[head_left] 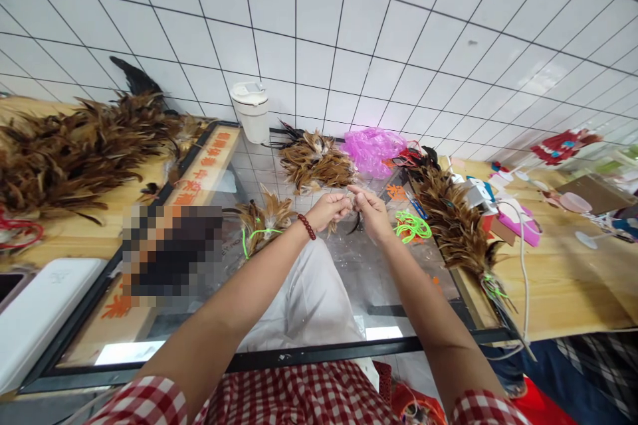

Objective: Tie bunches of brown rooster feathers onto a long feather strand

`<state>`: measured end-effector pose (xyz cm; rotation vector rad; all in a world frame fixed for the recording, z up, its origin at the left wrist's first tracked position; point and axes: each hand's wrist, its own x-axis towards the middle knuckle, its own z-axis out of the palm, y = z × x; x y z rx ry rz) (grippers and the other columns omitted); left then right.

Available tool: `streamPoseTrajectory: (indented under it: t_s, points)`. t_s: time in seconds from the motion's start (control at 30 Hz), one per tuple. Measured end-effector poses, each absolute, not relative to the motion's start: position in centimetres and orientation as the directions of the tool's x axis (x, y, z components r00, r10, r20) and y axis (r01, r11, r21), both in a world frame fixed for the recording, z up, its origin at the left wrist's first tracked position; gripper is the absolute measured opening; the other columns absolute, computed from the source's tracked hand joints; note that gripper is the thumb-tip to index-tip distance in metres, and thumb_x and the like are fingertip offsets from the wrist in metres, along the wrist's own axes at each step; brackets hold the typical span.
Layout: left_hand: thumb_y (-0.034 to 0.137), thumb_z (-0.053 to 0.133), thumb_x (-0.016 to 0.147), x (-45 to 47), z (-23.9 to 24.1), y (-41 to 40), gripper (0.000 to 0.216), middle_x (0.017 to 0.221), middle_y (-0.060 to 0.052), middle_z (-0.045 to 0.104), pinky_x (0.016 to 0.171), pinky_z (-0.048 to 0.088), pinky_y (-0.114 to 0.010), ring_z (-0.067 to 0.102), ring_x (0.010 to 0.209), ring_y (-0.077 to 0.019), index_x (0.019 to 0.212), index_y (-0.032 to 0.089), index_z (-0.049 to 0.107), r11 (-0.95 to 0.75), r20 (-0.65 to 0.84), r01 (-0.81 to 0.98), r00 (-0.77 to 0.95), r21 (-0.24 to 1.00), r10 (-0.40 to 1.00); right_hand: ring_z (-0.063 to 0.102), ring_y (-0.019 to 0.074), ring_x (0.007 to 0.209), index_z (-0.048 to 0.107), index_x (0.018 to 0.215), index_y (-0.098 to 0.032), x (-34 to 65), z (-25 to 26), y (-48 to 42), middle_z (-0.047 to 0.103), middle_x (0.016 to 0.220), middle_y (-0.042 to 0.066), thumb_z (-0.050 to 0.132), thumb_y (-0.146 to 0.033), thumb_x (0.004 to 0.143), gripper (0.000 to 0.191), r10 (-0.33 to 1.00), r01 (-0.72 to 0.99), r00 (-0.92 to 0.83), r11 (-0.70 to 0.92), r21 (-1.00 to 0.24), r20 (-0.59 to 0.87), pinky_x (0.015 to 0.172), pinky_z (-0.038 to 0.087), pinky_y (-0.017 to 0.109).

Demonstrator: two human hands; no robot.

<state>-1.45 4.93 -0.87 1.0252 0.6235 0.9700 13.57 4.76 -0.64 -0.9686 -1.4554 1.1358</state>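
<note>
My left hand point(333, 210), with a dark red bead bracelet point(306, 226) at its wrist, is closed in a pinch over the glass tabletop. Close beside it my right hand point(373, 214) has its thumb and index finger brought together, pointing at the left one. What the fingers hold is too small to make out. A dark wisp like a feather point(357, 221) shows just below the right hand. Left of my left hand lies a bunch of brown feathers point(266, 219) with green cord point(266, 232) on it. Beyond both hands rests a brown feather pile point(316, 163).
A white lidded cup point(252, 113) and a pink plastic bag point(373, 149) stand by the tiled wall. Bright green cord point(413, 226) lies right of my hands. Large feather bundles line the left point(74, 153) and right point(456, 219). A white power bank-like box point(54, 312) is near left.
</note>
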Motion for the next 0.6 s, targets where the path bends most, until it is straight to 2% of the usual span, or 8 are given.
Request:
streamPoseTrajectory:
  t_s: [0.13, 0.3, 0.47, 0.6]
  points:
    - [0.045, 0.072, 0.069, -1.1, -0.8, 4.8, 0.038, 0.052, 0.004, 0.046, 0.041, 0.016, -0.019, 0.03, 0.041, -0.0021, 0.063, 0.014, 0.051, 0.125, 0.03, -0.353, 0.404, 0.927, 0.914, 0.045, 0.0115, 0.06, 0.068, 0.111, -0.021, 13.0, -0.6, 4.6, 0.053, 0.066, -0.002, 0.059, -0.054, 0.079, 0.047, 0.978, -0.037, -0.087, 0.188, -0.981, 0.191, 0.062, 0.041, 0.027]
    - [0.044, 0.071, 0.071, -0.9, -0.6, 4.7, 0.038, 0.053, 0.003, 0.048, 0.043, 0.022, -0.02, 0.033, 0.043, -0.0027, 0.06, 0.014, 0.05, 0.054, 0.079, -0.337, 0.367, 0.94, 0.927, 0.048, 0.0115, 0.061, 0.068, 0.108, -0.02, 12.7, -1.1, 4.9, 0.061, 0.073, 0.0, 0.065, -0.049, 0.074, 0.044, 0.985, -0.052, -0.106, 0.134, -0.99, 0.139, 0.06, 0.039, 0.026]
    - [0.045, 0.073, 0.069, -1.1, -0.7, 4.8, 0.038, 0.052, 0.004, 0.046, 0.04, 0.016, -0.02, 0.03, 0.04, -0.0018, 0.063, 0.013, 0.053, 0.132, 0.028, -0.402, 0.37, 0.906, 0.929, 0.044, 0.0104, 0.057, 0.068, 0.11, -0.021, 13.3, -0.9, 5.1, 0.056, 0.066, -0.002, 0.065, -0.051, 0.072, 0.048, 0.988, -0.093, -0.107, 0.105, -0.99, 0.114, 0.059, 0.04, 0.026]
    - [0.041, 0.076, 0.068, -1.2, -0.7, 4.7, 0.037, 0.051, 0.003, 0.045, 0.039, 0.013, -0.018, 0.028, 0.038, -0.0006, 0.063, 0.012, 0.054, 0.215, -0.02, -0.401, 0.439, 0.891, 0.898, 0.052, 0.0134, 0.067, 0.068, 0.11, -0.024, 13.8, -0.8, 5.0, 0.063, 0.078, 0.0, 0.069, -0.051, 0.07, 0.049, 0.971, -0.071, -0.198, 0.122, -0.99, 0.134, 0.067, 0.045, 0.029]
